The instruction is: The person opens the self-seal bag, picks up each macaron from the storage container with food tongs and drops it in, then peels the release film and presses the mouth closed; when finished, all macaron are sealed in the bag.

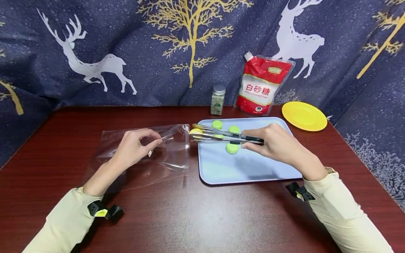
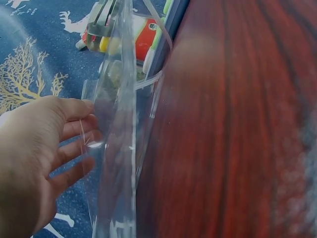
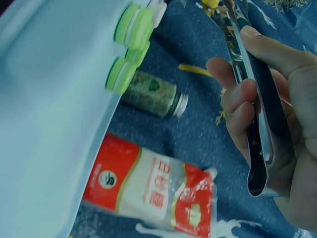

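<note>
Left hand (image 1: 136, 146) pinching one bag (image 1: 172, 153), right hand (image 1: 278, 144) gripping tongs (image 1: 235, 135), five macarons (image 1: 232, 149), one yellow (image 1: 196, 131)

Left hand (image 2: 37, 144): reaches in from the left, fingertips holding the edge of the clear bag (image 2: 116, 168).
Bag's look: wrinkled, shiny, see-through, running upright down the middle.
Tongs (image 2: 101, 25): near the top, partly overlapped by the bag, with a yellow piece (image 2: 103, 45) close by.
Pouch (image 2: 144, 39): red, partly hidden.
Tabletop (image 2: 233, 124): red-brown wood grain, filling the right side.
Cloth (image 2: 67, 52): blue, behind the hand, printed with 1 yellow tree (image 2: 22, 74) and white shapes.
</note>
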The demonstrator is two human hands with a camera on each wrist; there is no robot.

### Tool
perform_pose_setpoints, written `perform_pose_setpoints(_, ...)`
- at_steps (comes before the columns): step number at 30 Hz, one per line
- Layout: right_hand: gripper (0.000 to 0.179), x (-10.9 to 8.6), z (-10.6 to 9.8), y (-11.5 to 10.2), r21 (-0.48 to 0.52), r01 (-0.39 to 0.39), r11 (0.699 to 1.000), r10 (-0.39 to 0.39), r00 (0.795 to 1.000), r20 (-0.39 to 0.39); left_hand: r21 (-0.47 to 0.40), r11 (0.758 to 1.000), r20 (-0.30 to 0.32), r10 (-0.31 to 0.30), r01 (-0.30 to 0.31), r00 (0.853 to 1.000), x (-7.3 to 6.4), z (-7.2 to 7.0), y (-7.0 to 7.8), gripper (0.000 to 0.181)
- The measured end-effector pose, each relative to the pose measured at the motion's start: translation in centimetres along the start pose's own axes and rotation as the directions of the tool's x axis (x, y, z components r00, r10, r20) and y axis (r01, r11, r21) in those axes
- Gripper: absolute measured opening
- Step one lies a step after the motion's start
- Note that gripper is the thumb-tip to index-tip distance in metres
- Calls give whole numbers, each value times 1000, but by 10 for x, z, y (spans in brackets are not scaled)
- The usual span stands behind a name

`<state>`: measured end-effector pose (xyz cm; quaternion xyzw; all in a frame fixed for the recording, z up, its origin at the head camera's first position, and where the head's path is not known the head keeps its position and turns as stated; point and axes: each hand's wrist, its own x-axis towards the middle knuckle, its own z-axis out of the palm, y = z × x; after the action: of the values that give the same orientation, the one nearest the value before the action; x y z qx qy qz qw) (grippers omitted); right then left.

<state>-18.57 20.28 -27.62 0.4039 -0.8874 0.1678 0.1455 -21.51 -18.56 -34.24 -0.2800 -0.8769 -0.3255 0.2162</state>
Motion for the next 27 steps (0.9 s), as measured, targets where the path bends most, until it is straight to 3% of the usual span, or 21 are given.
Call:
perform_pose_setpoints(6,32,9,8,-5,19,-4,1000,2,996,89,-4,999,-13,39,-40,999,2,-1,0,7)
perform_pose_setpoints(12,32,21,23,-14,27,5,1000,-9,987,162,-10,999,-16,30,-30,999,1,-1,0,8)
perform_pose_setpoints(21,26,45,41,-29,-4,105,994,-103,978,182,-49,998,-22,48,-49,999,-1,0,-1,8)
perform_pose_setpoints(27,22,58,52,-40,43,138,990,-144,971,190,-74,994,-65,78,-83,995,0,-3,0,7)
